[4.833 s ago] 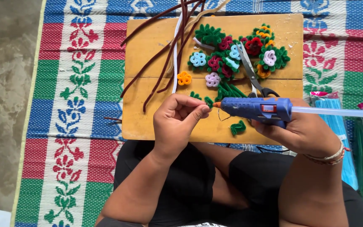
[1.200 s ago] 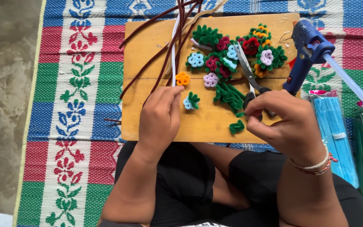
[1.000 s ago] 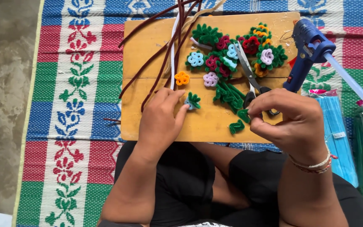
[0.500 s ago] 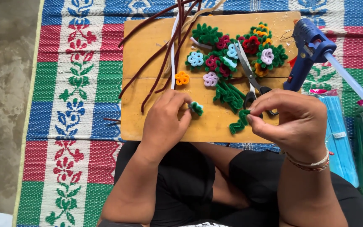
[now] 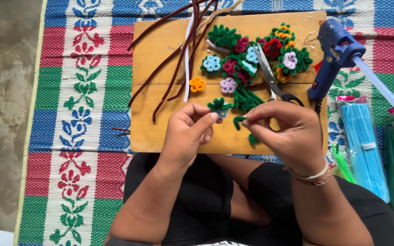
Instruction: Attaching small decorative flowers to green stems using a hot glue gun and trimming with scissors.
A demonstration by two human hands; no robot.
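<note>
Over the wooden board (image 5: 160,132), left to right:
brown stems (image 5: 169,59): loose pipe cleaners fanned across board's left half
left hand (image 5: 185,134): thumb and forefinger pinching small green-and-blue flower (image 5: 219,107)
right hand (image 5: 286,132): fingertips pinching curled green piece (image 5: 238,120), just beside the flower, not touching
scissors (image 5: 272,77): lying among finished flowers (image 5: 251,57)
glue gun (image 5: 336,52): propped at board's right edge
packets (image 5: 365,146): blue and green, on mat

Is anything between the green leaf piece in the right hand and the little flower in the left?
Nothing visible: the green leaf piece in the right hand and the flower in the left hand have only bare wooden board between them.
</note>
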